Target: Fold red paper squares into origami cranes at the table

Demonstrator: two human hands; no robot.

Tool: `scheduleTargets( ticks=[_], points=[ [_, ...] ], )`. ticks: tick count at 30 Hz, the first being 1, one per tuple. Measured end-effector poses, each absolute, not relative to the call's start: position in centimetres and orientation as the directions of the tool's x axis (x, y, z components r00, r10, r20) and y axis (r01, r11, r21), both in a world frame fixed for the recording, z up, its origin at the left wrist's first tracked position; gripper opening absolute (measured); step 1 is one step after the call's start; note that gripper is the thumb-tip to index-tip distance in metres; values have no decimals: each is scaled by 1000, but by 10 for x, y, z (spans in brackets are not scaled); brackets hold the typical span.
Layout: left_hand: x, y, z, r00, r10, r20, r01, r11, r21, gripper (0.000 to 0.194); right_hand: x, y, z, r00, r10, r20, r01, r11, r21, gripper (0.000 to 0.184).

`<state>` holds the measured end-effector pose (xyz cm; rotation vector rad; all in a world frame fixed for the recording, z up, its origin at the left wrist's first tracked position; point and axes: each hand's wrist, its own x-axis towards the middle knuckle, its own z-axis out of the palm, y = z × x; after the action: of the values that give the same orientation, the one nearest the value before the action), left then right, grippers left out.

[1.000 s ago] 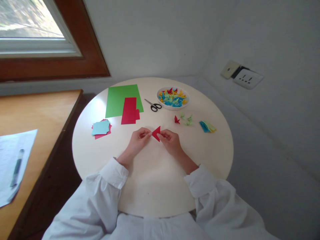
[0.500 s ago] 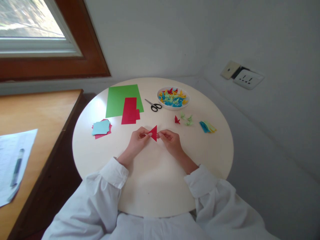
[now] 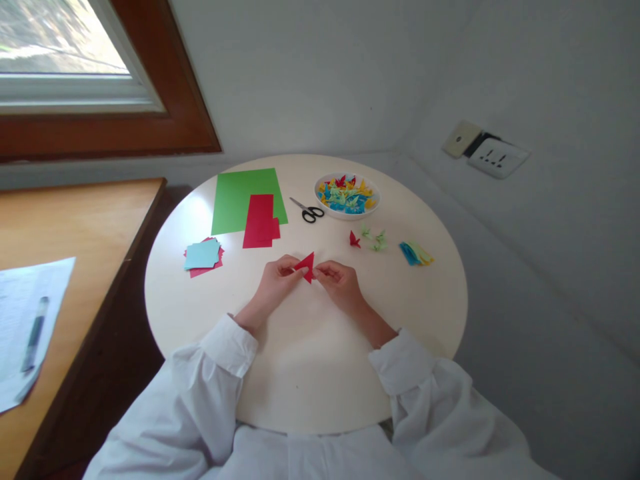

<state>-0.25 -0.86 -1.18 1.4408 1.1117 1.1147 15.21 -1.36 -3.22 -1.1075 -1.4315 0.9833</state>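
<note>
while two hands work, a red triangle is partly folded

as the left hand [image 3: 280, 279] grips the small red triangle [image 3: 309, 264], its thumb presses on top of the paper. the right hand [image 3: 341, 283] is just beside it, with its fingers curled in and the tips at the triangle's right edge. i can't tell if they pinch the paper or only touch it. the triangle is between the two hands, over the middle of the round white surface [image 3: 310, 373].

some folding looks done on this piece, since it is pointy, but it does not look like the finished ones yet. past the hands, a little red bird [image 3: 354, 241] and some pale green birds [image 3: 379, 241] lie loose and look all done. the white dish [image 3: 344, 216] behind them is full of folded shapes [image 3: 350, 198] in many colors, so lots seem made. to the right is a bunch of blue and yellow paper [image 3: 414, 254], and i can't tell how far it is folded.

on the left, a pile of light blue and red squares [image 3: 201, 255] lies flat, so those look left to fold. red paper pieces [image 3: 259, 220] lie partly on a green sheet [image 3: 233, 197], and scissors [image 3: 309, 215] rest near the dish
</note>
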Motion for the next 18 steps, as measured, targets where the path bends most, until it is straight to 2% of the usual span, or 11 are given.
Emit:
scheduleTargets(
  ticks=[13, 18],
  points=[
    [-2, -13, -11, 204, 971, 122, 178, -159, 971, 19, 152, -14, -28, -6, 969, 247, 83, 246, -966, 15],
    [0, -12, -11, 235, 966, 108, 207, -159, 965, 20, 153, -14, -26, -17, 951, 309, 156, 307, -939, 12]
  ],
)
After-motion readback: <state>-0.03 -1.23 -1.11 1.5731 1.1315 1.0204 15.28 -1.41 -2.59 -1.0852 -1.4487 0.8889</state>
